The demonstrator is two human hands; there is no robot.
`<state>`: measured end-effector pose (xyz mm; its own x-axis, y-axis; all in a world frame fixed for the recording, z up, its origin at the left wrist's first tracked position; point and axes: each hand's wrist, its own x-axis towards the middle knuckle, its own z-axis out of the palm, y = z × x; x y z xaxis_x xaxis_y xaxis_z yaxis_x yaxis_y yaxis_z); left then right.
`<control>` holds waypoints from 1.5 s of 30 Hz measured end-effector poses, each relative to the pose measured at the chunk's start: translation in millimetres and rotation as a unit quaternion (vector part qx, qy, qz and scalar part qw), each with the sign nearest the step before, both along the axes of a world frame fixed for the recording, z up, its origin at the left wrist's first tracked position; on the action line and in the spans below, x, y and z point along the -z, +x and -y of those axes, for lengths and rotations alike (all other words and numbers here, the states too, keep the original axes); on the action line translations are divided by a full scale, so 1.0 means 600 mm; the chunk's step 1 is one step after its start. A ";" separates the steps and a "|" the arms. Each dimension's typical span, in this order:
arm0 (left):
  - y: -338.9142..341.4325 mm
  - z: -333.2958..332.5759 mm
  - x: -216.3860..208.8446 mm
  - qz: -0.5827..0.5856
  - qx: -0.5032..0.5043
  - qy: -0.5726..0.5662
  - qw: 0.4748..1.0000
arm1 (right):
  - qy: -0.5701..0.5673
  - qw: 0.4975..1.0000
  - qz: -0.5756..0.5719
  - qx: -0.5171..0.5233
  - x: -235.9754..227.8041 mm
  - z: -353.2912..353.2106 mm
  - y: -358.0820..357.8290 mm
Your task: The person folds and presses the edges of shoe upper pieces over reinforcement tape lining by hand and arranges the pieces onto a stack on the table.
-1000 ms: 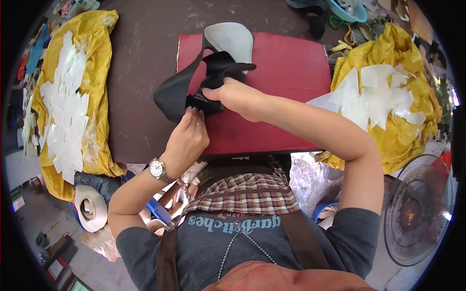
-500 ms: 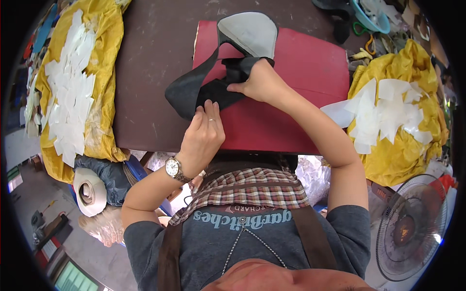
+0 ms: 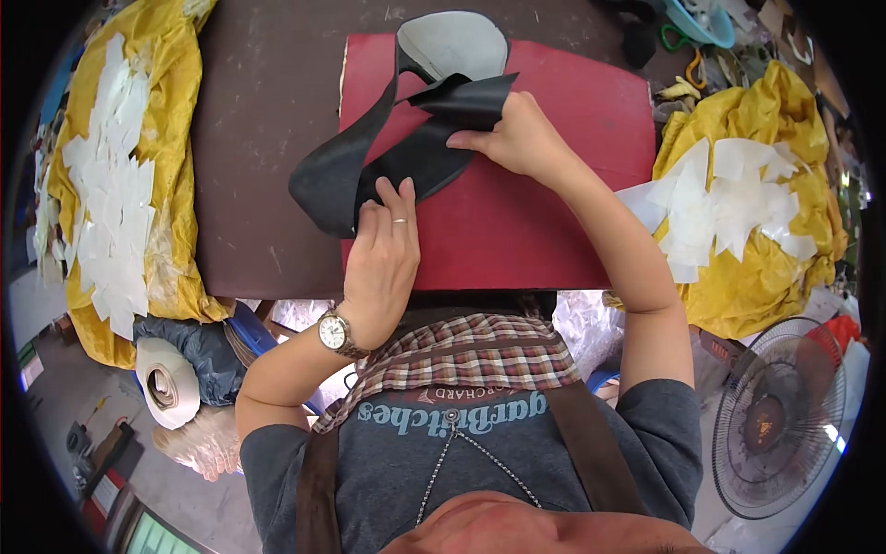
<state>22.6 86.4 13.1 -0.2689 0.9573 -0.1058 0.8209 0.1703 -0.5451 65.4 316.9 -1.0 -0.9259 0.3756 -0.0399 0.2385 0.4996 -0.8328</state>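
Note:
A black leather shoe upper with a light grey rounded panel at its far end lies over a red board. My left hand has its fingertips on the upper's near edge and holds it there; its thumb is hidden. A ring and a wristwatch show on that hand and wrist. Further right, my right hand grips a raised black flap of the same upper, its thumb pointing left and its other fingers partly hidden behind the leather.
The red board sits on a dark brown table. Yellow sacking with white cut pieces lies on the left; similar white pieces lie on yellow sacking at right. A light blue basin stands far right, a fan near right.
The right hand has turned up the black flap, which now stands more spread out. The left fingers have straightened on the leather. The whole scene has shifted slightly left in view.

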 end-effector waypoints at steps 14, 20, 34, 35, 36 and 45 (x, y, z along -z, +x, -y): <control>-0.034 -0.115 -0.088 0.460 0.046 -0.067 0.884 | -0.083 0.996 0.027 -0.023 -0.022 -0.023 -0.005; -0.009 -0.094 -0.112 0.527 0.159 0.291 0.783 | -0.051 0.934 0.026 -0.354 -0.068 -0.051 0.105; -0.091 -0.121 0.010 0.723 -0.181 0.222 0.629 | -0.060 0.991 0.034 0.117 -0.006 -0.047 0.099; -0.081 -0.130 0.018 0.723 -0.179 0.279 0.606 | -0.059 0.990 0.033 0.126 -0.006 -0.048 0.104; -0.081 -0.132 0.021 0.723 -0.176 0.276 0.609 | -0.041 0.989 0.045 0.137 -0.007 -0.045 0.102; -0.070 -0.127 0.026 0.602 -0.209 0.343 0.690 | 0.092 0.977 0.139 0.132 -0.030 -0.031 0.072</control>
<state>-19.4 162.4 -2.2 -0.6491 0.7588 -0.0538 0.4096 0.4082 0.8158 108.6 335.4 16.7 -0.7581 0.6251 -0.1861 0.5845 0.5245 -0.6190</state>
